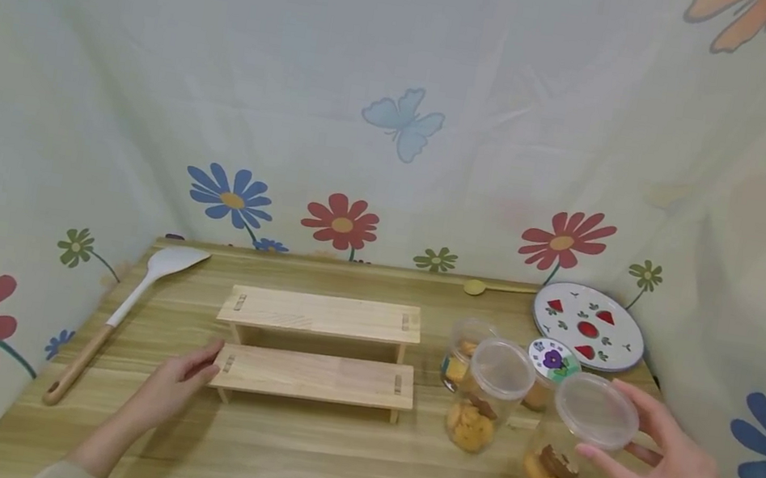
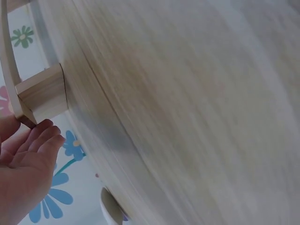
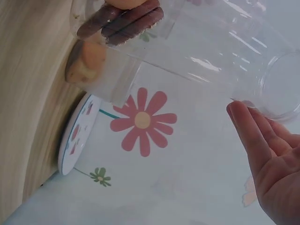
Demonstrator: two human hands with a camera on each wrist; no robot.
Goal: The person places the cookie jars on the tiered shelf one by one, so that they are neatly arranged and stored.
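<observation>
My left hand [image 1: 169,387] [image 2: 28,168] pinches the left end of the low step of a two-tier wooden rack [image 1: 315,376] [image 2: 44,96], thumb on one side of the board and fingers on the other. At the right, my right hand [image 1: 676,476] [image 3: 276,168] holds a clear lidded jar [image 1: 568,437] [image 3: 197,51] near its lid, between thumb and fingers. Round cookies and dark pieces lie in the jar's bottom. Whether its base touches the table cannot be told.
Left of that jar stand another cookie jar [image 1: 489,397], a smaller jar [image 1: 462,352] and one with a flower-printed lid [image 1: 553,360]. Behind are a patterned plate [image 1: 613,328] [image 3: 77,136] and a yellow spoon [image 1: 475,287]. A white ladle [image 1: 131,302] lies at the left.
</observation>
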